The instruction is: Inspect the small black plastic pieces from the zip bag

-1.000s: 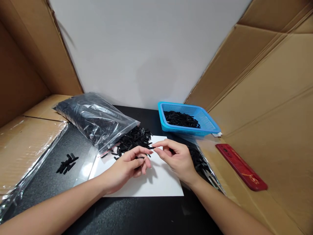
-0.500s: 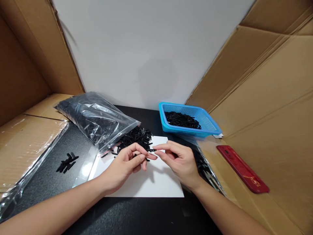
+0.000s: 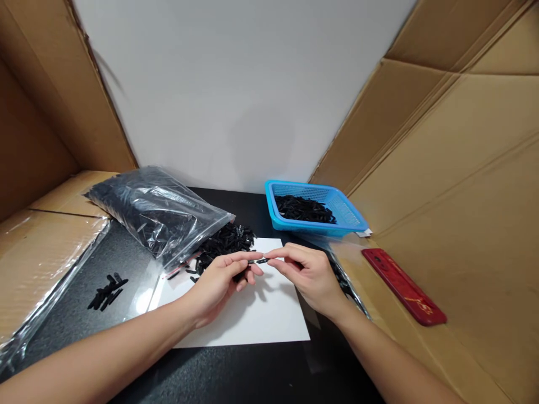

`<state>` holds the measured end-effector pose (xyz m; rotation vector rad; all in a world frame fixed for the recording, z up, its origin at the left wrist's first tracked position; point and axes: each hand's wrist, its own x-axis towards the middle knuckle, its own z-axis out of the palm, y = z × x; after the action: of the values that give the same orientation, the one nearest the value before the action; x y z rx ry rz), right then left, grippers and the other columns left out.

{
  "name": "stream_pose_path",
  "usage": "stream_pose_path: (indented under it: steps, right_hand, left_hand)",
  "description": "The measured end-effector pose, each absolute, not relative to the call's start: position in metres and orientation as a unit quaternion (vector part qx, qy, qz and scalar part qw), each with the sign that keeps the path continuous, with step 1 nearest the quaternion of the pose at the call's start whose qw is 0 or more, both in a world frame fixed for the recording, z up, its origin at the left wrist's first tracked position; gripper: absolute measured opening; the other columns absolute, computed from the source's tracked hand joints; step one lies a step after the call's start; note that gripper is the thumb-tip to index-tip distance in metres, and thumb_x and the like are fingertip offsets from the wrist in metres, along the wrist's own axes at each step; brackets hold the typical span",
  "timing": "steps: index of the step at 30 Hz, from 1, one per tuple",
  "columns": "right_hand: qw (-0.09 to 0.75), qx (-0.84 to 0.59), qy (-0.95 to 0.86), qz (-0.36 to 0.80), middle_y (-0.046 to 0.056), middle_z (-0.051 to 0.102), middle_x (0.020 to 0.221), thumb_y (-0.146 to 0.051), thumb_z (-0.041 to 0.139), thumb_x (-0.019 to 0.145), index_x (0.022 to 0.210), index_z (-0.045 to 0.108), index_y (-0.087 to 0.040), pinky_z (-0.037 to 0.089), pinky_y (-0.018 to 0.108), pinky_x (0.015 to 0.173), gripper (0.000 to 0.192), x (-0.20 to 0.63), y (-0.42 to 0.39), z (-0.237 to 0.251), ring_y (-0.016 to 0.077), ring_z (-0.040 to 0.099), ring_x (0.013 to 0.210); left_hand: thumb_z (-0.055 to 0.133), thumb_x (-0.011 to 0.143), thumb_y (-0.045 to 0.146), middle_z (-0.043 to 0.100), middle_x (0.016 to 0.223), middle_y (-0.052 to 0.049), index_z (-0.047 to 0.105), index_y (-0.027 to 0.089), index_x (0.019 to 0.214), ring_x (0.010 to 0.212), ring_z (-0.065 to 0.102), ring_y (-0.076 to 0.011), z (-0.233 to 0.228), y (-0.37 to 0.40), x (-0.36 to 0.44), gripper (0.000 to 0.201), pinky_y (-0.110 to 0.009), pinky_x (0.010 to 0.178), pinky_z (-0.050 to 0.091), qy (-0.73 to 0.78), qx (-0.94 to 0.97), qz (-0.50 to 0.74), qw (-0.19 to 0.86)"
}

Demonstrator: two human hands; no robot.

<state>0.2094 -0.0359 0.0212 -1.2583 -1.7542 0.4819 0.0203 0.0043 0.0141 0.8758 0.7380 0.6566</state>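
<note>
Over a white sheet point(image 3: 273, 320), my hands meet with their fingertips almost touching. My left hand point(image 3: 223, 280) pinches a small slim black piece between thumb and forefinger, its end barely showing. Opposite it, my right hand point(image 3: 305, 275) pinches a slim black piece point(image 3: 261, 261) with small light spots, pointing at the left fingertips. Whether these are two pieces or one cannot be made out. Just behind my left hand is a heap of similar black pieces point(image 3: 231, 238), spilling onto the sheet's far edge.
A clear zip bag point(image 3: 155, 207) full of black pieces lies back left. A blue basket point(image 3: 311, 226) with more stands back right. A small black pile point(image 3: 107, 292) lies left, a red case point(image 3: 404, 286) right. Cardboard walls point(image 3: 463, 157) flank the dark table point(image 3: 236, 370).
My left thumb and forefinger have closed on a black piece at the fingertips. The right hand still pinches its piece. The whole view has shifted slightly.
</note>
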Motion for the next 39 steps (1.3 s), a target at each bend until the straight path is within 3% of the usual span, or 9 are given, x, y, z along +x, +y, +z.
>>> stream_pose_path:
  steps: [13, 16, 19, 22, 24, 27, 29, 32, 39]
  right_hand:
    - [0.470, -0.531, -0.659, 0.251, 0.002, 0.069, 0.070, -0.021, 0.063, 0.086, 0.086, 0.076, -0.018, 0.036, 0.026, 0.051, 0.014, 0.219, -0.041, 0.005, 0.0129, 0.048, 0.054]
    - [0.476, -0.545, -0.634, 0.273, -0.001, 0.059, 0.062, -0.025, 0.063, 0.086, 0.087, 0.074, -0.018, 0.033, 0.025, 0.050, 0.013, 0.220, -0.042, 0.004, 0.0118, 0.042, 0.052]
    - [0.511, -0.531, -0.575, 0.355, -0.007, 0.040, 0.055, -0.033, 0.060, 0.087, 0.085, 0.065, -0.019, 0.028, 0.023, 0.045, 0.015, 0.218, -0.040, 0.000, 0.0105, 0.032, 0.047]
    - [0.516, -0.531, -0.527, 0.417, -0.010, 0.029, 0.055, -0.044, 0.040, 0.096, 0.077, 0.043, -0.024, 0.022, 0.020, 0.038, 0.028, 0.212, -0.037, -0.006, 0.0094, 0.021, 0.041]
    - [0.476, -0.573, -0.549, 0.378, -0.010, 0.028, 0.055, -0.048, 0.026, 0.099, 0.075, 0.036, -0.025, 0.023, 0.020, 0.037, 0.034, 0.207, -0.031, -0.012, 0.0093, 0.021, 0.039]
    - [0.418, -0.620, -0.594, 0.296, -0.007, 0.042, 0.056, -0.043, 0.028, 0.100, 0.086, 0.048, -0.022, 0.032, 0.021, 0.043, 0.032, 0.203, -0.014, -0.018, 0.0121, 0.040, 0.043]
    - [0.376, -0.641, -0.619, 0.255, 0.000, 0.060, 0.068, -0.033, 0.036, 0.099, 0.101, 0.057, -0.021, 0.040, 0.024, 0.054, 0.024, 0.201, 0.004, -0.019, 0.0168, 0.057, 0.060]
    - [0.295, -0.677, -0.645, 0.197, 0.008, 0.072, 0.095, -0.023, 0.040, 0.097, 0.114, 0.062, -0.024, 0.042, 0.029, 0.070, 0.028, 0.195, 0.033, -0.019, 0.0234, 0.066, 0.088]
    - [0.170, -0.697, -0.683, 0.134, 0.008, 0.075, 0.109, -0.027, 0.033, 0.101, 0.123, 0.061, -0.029, 0.042, 0.033, 0.076, 0.035, 0.153, 0.066, -0.022, 0.0278, 0.068, 0.099]
  left_hand:
    - [0.052, 0.073, 0.003, 0.072, 0.104, -0.012, 0.066, 0.013, 0.119, 0.088, 0.063, -0.0183, 0.013, 0.000, 0.023, 0.049, -0.026, 0.069, 0.041, 0.307, 0.350, 0.313, 0.828]
    - [0.054, 0.075, 0.007, 0.071, 0.107, -0.013, 0.064, 0.012, 0.122, 0.096, 0.062, -0.0208, 0.013, -0.003, 0.023, 0.048, -0.027, 0.073, 0.041, 0.300, 0.362, 0.296, 0.832]
    - [0.055, 0.081, 0.015, 0.069, 0.096, -0.010, 0.066, 0.014, 0.118, 0.081, 0.059, -0.0166, 0.012, -0.003, 0.022, 0.038, -0.026, 0.066, 0.039, 0.311, 0.428, 0.278, 0.801]
    - [0.051, 0.089, 0.025, 0.058, 0.073, -0.001, 0.070, 0.017, 0.104, 0.062, 0.046, -0.0128, 0.013, 0.005, 0.015, 0.026, -0.025, 0.059, 0.033, 0.339, 0.601, 0.269, 0.672]
    - [0.046, 0.092, 0.023, 0.057, 0.073, -0.001, 0.070, 0.020, 0.100, 0.066, 0.047, -0.0150, 0.015, 0.016, 0.008, 0.026, -0.026, 0.063, 0.036, 0.349, 0.735, 0.281, 0.509]
    - [0.037, 0.090, 0.012, 0.061, 0.091, -0.005, 0.065, 0.023, 0.114, 0.080, 0.056, -0.0195, 0.015, 0.032, -0.002, 0.038, -0.029, 0.068, 0.041, 0.401, 0.856, 0.222, 0.239]
    - [0.034, 0.088, 0.007, 0.062, 0.099, -0.008, 0.057, 0.021, 0.128, 0.084, 0.060, -0.0212, 0.013, 0.041, -0.006, 0.049, -0.029, 0.067, 0.043, 0.442, 0.877, 0.148, 0.120]
    - [0.031, 0.087, 0.004, 0.063, 0.103, -0.011, 0.047, 0.017, 0.139, 0.083, 0.063, -0.0222, 0.007, 0.049, -0.010, 0.056, -0.030, 0.067, 0.047, 0.466, 0.875, 0.111, 0.069]
    - [0.039, 0.088, 0.006, 0.061, 0.127, -0.012, 0.043, 0.022, 0.143, 0.114, 0.061, -0.0249, 0.004, 0.076, -0.033, 0.057, -0.032, 0.089, 0.047, 0.465, 0.880, 0.085, 0.034]
